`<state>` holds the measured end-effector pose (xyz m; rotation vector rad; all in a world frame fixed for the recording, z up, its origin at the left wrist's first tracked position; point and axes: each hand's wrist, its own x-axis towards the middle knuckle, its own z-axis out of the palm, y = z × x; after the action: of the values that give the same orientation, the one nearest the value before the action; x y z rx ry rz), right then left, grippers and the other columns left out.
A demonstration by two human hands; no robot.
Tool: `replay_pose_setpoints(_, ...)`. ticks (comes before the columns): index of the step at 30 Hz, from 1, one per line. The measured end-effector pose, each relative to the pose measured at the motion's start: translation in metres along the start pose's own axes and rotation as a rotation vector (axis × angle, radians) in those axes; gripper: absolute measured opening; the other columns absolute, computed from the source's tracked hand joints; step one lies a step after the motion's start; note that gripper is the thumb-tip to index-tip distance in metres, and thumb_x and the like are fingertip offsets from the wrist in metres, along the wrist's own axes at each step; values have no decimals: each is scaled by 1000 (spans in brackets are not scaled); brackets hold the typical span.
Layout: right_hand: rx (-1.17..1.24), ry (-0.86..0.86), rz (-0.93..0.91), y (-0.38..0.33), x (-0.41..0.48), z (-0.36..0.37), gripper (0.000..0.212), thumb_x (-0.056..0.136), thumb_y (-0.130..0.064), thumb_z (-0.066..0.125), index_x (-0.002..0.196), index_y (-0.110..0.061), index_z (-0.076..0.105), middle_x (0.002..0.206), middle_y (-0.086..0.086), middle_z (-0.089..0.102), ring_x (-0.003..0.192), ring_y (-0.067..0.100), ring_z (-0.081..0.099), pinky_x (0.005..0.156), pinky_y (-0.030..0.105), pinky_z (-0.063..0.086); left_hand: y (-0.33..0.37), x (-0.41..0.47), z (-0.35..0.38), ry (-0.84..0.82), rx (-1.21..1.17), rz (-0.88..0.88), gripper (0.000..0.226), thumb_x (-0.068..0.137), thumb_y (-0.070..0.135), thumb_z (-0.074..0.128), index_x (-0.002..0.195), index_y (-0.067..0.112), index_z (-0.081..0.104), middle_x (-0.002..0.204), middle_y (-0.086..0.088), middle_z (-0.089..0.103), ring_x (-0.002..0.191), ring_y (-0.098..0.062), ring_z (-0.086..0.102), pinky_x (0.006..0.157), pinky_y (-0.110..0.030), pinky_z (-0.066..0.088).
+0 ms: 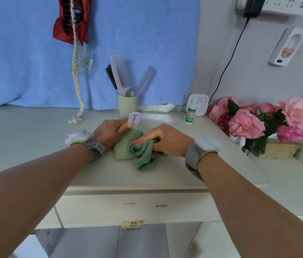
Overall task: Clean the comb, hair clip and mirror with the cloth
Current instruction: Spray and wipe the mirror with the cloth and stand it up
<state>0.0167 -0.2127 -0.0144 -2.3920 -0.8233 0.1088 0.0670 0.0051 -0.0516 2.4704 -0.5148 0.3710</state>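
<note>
Both hands meet near the middle of the dresser top (35, 138): your left hand (109, 132) pinches the slotted pale handle (134, 120) of what looks like a flat, pale green mirror (121, 150), while your right hand (167, 140) clutches the bunched green cloth (143, 155) on it. Judge the mirror rigid, slick and breakable, so steady it by the handle and wipe lightly.
</note>
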Motion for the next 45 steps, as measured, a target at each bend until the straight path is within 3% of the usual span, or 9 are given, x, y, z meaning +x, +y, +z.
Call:
replay_pose_setpoints(2,73,-23,1,10,-12,-10,46,79,4,55,107,-25,77,100,19,74,58,21,58,56,25,50,1,-1,0,-3,11,30,39,98,48,42,119,26,67,119,-3,69,107,-25,62,86,-30,43)
replay_pose_setpoints(5,86,0,7,17,-14,-16,49,76,3,55,97,-35,78,105,10,76,98,32,70,90,43,57,-1,-1,-1,1,39,26,67,84,71,29,116,27,67,117,-2,70,106,-26,63,91,-36,47)
replay_pose_setpoints(11,-165,235,93,30,11,-7,49,79,8,55,114,-20,73,122,-5,69,118,13,60,97,12,38,-5,1,2,-5,71,48,68,81,71,26,107,22,67,93,-2,72,87,-26,64,79,-39,50)
replay_pose_setpoints(19,-328,122,251,13,78,2,33,97,-11,44,70,-27,54,108,18,64,102,34,58,80,30,42,-8,4,5,-4,72,68,58,84,64,32,101,20,65,85,-1,69,81,-26,63,74,-36,48)
replay_pose_setpoints(22,-349,117,307,11,76,3,29,99,-9,41,113,-5,66,122,17,62,110,33,58,88,31,40,-12,6,6,33,95,53,73,82,70,22,116,22,65,105,-8,73,96,-30,65,84,-43,50)
replay_pose_setpoints(24,-354,108,228,10,57,1,43,95,-4,42,129,-18,63,113,8,62,97,28,55,81,26,39,-11,7,7,43,116,52,65,86,64,25,126,28,62,115,-8,71,103,-33,64,88,-44,49)
replay_pose_setpoints(28,-335,94,115,9,11,0,59,84,5,43,129,-28,64,136,-4,61,125,21,54,104,18,35,-10,7,10,49,146,52,53,93,58,32,130,31,59,113,-12,71,101,-35,63,87,-44,48)
replay_pose_setpoints(32,-260,61,16,0,-22,-7,51,79,9,53,115,-21,73,126,-10,66,119,3,55,95,-3,30,-10,7,9,39,134,53,54,92,57,32,129,29,60,114,-12,71,101,-35,63,87,-43,48)
replay_pose_setpoints(45,-421,81,362,14,82,3,36,90,-6,48,122,-10,63,120,14,64,111,33,61,86,31,45,-14,9,10,45,164,81,70,85,67,21,127,27,60,109,-11,71,99,-35,64,84,-43,49)
